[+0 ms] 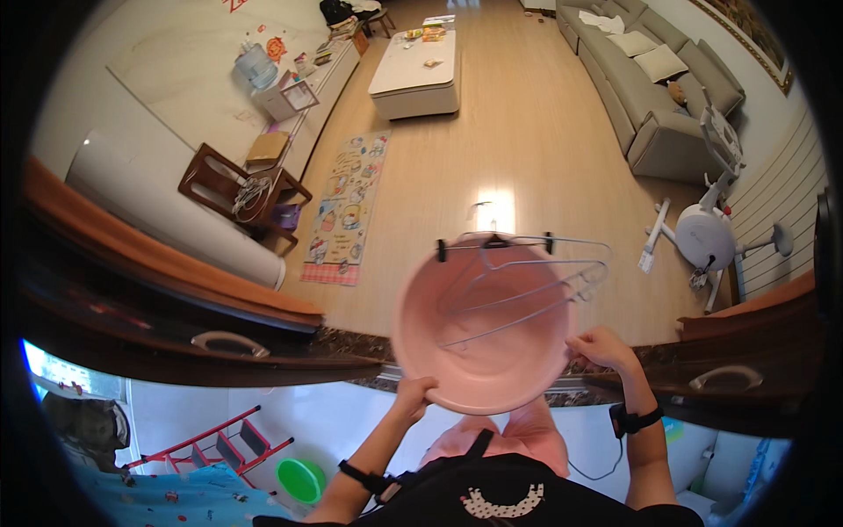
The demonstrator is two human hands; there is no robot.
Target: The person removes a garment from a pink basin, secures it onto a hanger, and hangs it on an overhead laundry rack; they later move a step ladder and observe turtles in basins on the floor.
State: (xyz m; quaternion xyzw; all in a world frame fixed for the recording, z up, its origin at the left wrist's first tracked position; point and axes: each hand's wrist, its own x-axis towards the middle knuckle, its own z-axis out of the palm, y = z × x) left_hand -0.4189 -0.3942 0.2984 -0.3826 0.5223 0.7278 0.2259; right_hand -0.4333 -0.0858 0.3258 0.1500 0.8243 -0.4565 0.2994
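A round pink plastic basin (487, 388) is held out before my body. My left hand (416, 398) grips its rim at the lower left, and my right hand (596, 348) has hold of the rim at the right. Several metal wire clothes hangers (527, 300) lie in the basin, sticking out over its right and far edges. Among them, a hanger with black clips (495, 242) rests across the far rim.
A dark sliding door (296, 365) with a handle stands at left, another (658, 382) at right. Beyond lie a patterned mat (349, 204), a wooden chair (244, 191), a white coffee table (415, 92), a grey sofa (665, 138) and an exercise bike (705, 230). Behind stands a red stepladder (217, 448).
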